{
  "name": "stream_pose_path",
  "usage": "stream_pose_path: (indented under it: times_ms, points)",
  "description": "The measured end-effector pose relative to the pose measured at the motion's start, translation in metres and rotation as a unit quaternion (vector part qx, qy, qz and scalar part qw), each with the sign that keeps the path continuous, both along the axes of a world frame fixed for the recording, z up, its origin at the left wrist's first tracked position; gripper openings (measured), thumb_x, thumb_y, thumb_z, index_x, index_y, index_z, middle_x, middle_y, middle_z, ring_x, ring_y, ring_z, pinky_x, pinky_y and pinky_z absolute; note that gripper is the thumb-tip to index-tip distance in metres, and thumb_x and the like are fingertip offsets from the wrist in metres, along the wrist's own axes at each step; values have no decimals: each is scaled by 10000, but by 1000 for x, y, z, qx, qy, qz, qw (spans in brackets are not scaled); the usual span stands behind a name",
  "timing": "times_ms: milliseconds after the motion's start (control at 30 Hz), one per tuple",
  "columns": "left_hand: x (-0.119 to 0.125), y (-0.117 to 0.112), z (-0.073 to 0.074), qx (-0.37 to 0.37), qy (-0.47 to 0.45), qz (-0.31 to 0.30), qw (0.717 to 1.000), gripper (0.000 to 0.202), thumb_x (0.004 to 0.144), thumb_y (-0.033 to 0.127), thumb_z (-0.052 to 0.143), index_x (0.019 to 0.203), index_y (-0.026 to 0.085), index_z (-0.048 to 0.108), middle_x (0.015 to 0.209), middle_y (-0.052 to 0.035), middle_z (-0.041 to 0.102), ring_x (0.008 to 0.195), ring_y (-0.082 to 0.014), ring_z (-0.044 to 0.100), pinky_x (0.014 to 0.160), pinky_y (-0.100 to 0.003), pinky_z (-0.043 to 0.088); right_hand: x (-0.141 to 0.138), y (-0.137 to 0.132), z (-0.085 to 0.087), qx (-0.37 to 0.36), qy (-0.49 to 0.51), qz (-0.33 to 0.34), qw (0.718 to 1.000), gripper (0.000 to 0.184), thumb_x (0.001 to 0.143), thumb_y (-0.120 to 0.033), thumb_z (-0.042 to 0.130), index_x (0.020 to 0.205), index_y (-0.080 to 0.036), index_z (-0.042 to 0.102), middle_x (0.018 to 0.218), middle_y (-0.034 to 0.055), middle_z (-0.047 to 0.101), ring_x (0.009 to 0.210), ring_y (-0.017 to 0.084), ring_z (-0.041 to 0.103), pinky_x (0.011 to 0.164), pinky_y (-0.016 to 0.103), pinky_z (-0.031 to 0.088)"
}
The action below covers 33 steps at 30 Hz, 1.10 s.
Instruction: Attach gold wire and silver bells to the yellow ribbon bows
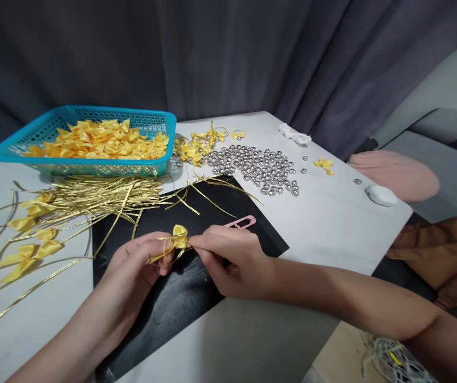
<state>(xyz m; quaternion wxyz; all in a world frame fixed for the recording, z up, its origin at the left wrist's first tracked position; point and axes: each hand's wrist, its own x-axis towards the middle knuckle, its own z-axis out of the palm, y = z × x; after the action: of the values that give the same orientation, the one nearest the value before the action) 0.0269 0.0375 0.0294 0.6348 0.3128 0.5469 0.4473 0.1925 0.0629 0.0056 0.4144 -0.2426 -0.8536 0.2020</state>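
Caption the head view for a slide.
Left hand and right hand hold a yellow bow over a black mat, with gold strands, silver pieces and a blue basket of yellow ribbon beyond.

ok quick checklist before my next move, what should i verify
1. Yellow ribbon bow steadied: ok, left hand at its left side, right hand pinching at its right.
2. Bow fastened tightly: cannot tell, detail too small.
3. Black mat under the work: ok, both hands are over it.
4. Gold cords bundled neatly: not ok, several straggle onto the mat.
5. Silver beads kept together: not ok, a few lie apart to the right.
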Motion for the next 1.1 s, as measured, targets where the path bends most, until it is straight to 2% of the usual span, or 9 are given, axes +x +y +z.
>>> stream_pose_path:
  times_ms: [333,533,700,800,967,1100]
  points:
    - [-2,-3,1,20,-2,-5,1000,278,676,247,655,446,174,516,517,29,456,524,-91,377,488,-169,384,-1,-2,1,-14,26,4,1000,194,819,-37,412,845,-92,595,660,30,562,575,75,486,533,175,383]
    - [2,-4,-6,-3,24,29,999,192,526,284,749,477,173,601,494,40,508,496,-75,402,440,-131,363,-2,-4,3,-18,28,3,999,205,824,-41,406,851,-101,599,667,36,581,588,87,504,549,191,404]
    - [6,-5,-5,13,11,47,999,208,525,329,747,454,191,608,478,48,494,487,-75,406,442,-124,390,-6,-7,6,-46,64,-27,997,163,854,-71,462,839,-118,617,714,32,638,629,73,563,631,166,464]
    - [7,-4,-3,11,-6,58,998,209,516,318,753,438,191,606,465,52,474,474,-71,395,430,-122,390,-9,-8,7,-86,80,-42,992,134,848,-78,497,831,-122,623,747,25,670,642,62,601,657,147,486]
    - [8,-3,-4,14,-17,60,998,208,526,323,747,444,192,608,463,52,467,475,-73,401,444,-122,406,-13,-13,4,-226,109,-44,967,87,838,-135,516,845,-105,598,709,34,669,626,77,642,582,133,505]
    - [6,-3,-6,21,10,63,998,216,517,334,760,452,192,612,487,47,505,488,-72,428,449,-115,397,-14,-13,1,-263,105,-28,959,62,826,-156,534,837,-127,588,727,24,676,651,82,657,596,137,520]
